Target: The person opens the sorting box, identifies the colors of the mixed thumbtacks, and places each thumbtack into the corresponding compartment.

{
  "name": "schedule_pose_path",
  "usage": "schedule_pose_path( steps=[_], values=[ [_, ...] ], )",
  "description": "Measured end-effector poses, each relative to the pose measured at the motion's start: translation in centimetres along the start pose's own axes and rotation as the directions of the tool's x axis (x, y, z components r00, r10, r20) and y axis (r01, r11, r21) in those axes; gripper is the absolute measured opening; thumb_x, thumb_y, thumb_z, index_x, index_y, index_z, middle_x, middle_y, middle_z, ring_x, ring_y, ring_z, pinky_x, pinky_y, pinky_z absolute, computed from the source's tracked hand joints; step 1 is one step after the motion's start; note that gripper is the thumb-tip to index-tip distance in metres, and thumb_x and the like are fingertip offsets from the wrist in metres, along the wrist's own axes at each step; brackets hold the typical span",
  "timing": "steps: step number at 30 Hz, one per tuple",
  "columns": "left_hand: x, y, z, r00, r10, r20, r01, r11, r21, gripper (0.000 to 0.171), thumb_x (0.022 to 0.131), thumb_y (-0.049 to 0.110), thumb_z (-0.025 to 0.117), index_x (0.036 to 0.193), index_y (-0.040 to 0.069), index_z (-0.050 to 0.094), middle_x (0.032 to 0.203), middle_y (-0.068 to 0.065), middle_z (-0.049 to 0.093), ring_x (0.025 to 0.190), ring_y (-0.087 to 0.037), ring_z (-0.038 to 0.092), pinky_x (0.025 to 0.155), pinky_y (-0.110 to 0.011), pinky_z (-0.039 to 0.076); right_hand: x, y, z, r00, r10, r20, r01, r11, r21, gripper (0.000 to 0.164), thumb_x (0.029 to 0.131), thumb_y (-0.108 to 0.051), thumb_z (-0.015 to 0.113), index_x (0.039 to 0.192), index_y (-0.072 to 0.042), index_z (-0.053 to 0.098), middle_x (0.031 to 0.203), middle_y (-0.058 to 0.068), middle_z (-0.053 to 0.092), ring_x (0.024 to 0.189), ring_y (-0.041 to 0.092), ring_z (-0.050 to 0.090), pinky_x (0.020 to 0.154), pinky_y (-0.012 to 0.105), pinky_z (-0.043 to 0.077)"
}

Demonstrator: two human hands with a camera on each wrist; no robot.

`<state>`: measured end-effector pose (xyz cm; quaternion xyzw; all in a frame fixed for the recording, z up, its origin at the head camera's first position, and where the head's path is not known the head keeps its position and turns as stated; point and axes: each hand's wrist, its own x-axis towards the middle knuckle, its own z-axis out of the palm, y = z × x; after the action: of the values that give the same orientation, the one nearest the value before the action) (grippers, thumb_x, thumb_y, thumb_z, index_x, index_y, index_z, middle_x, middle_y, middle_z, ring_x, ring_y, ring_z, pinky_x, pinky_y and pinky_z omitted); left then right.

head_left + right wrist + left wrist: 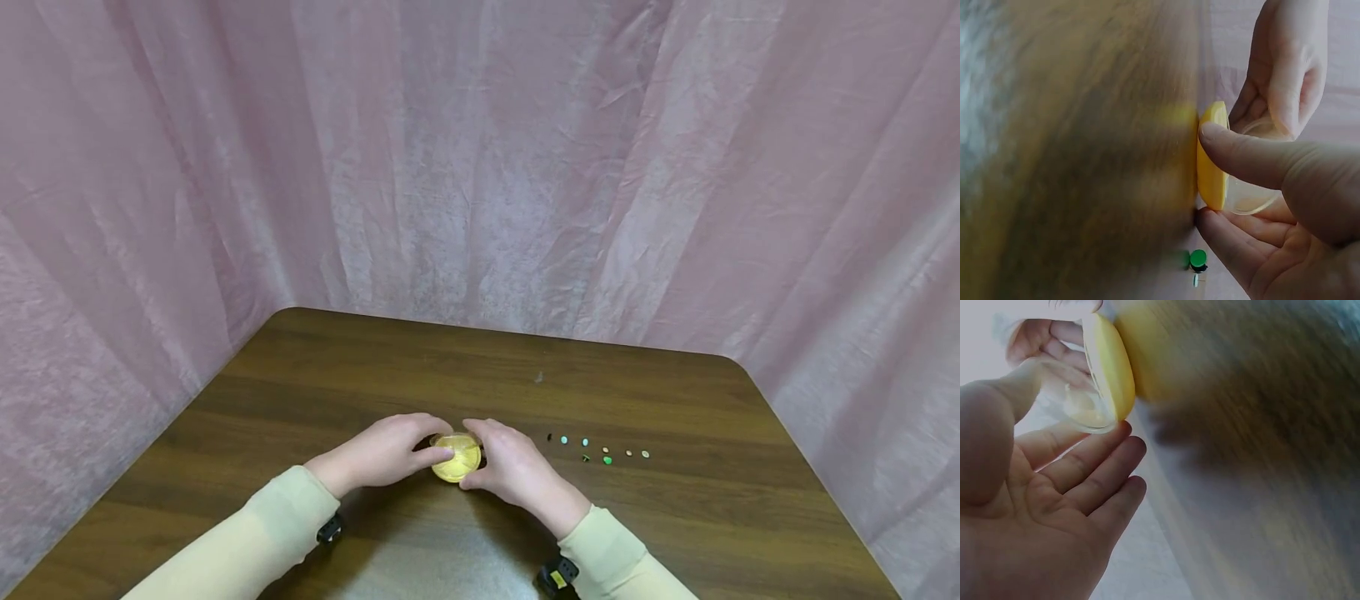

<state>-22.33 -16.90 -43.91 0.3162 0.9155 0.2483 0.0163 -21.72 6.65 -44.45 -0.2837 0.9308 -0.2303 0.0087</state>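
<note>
A small round yellow dish point(457, 471) sits low at the tabletop between both hands near the middle of the table. My right hand point(517, 467) grips its side, the thumb on the near edge and fingers around the far side. A clear round lid point(1252, 199) stands tilted against the dish, one edge close to its rim. My left hand point(386, 450) holds that lid, thumb over the top; in the left wrist view its other fingers point(1097, 481) stretch out beneath, fingertips near the dish's edge.
Right of the hands lie several small button-like pieces: pale blue ones point(585, 442), a green one point(607, 460), beige ones point(645, 454) and a dark one point(549, 437). The brown wooden table point(337, 358) ends before a pink curtain point(465, 167).
</note>
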Motion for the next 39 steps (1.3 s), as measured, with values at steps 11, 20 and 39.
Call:
schedule_pose_path(
  steps=[11, 20, 39],
  values=[
    [1.5, -2.4, 0.7, 0.989, -0.127, -0.073, 0.114, 0.981, -0.157, 0.038, 0.118, 0.044, 0.055, 0.123, 0.017, 0.081, 0.118, 0.007, 0.078, 0.116, -0.021, 0.073, 0.102, -0.051, 0.057, 0.3, 0.6, 0.5, 0.999, 0.042, -0.021, -0.038, 0.986, 0.161, 0.111, 0.079, -0.015, 0.102, 0.167, 0.005, 0.037, 0.124, 0.011, 0.078, 0.103, 0.018, 0.078, 0.097, 0.042, 0.059],
    [1.9, -4.3, 0.6, 0.988, -0.153, 0.031, 0.153, 0.910, -0.385, 0.044, 0.121, 0.041, 0.047, 0.130, 0.012, 0.079, 0.118, 0.001, 0.079, 0.109, -0.025, 0.071, 0.096, -0.047, 0.057, 0.2, 0.6, 0.7, 0.998, 0.063, -0.022, -0.057, 0.977, 0.207, 0.118, 0.077, -0.012, 0.103, 0.168, 0.008, 0.031, 0.122, 0.005, 0.075, 0.101, 0.014, 0.077, 0.095, 0.033, 0.059],
    [3.0, -4.1, 0.8, 0.987, -0.115, 0.114, 0.160, 0.792, -0.589, 0.037, 0.120, 0.030, 0.053, 0.139, 0.008, 0.075, 0.125, -0.005, 0.076, 0.105, -0.024, 0.064, 0.087, -0.034, 0.055, -0.5, 1.6, -1.0, 0.998, 0.064, -0.005, -0.062, 0.973, 0.223, 0.115, 0.081, -0.007, 0.099, 0.170, 0.006, 0.027, 0.128, 0.007, 0.072, 0.108, 0.020, 0.076, 0.096, 0.034, 0.060]
  ],
)
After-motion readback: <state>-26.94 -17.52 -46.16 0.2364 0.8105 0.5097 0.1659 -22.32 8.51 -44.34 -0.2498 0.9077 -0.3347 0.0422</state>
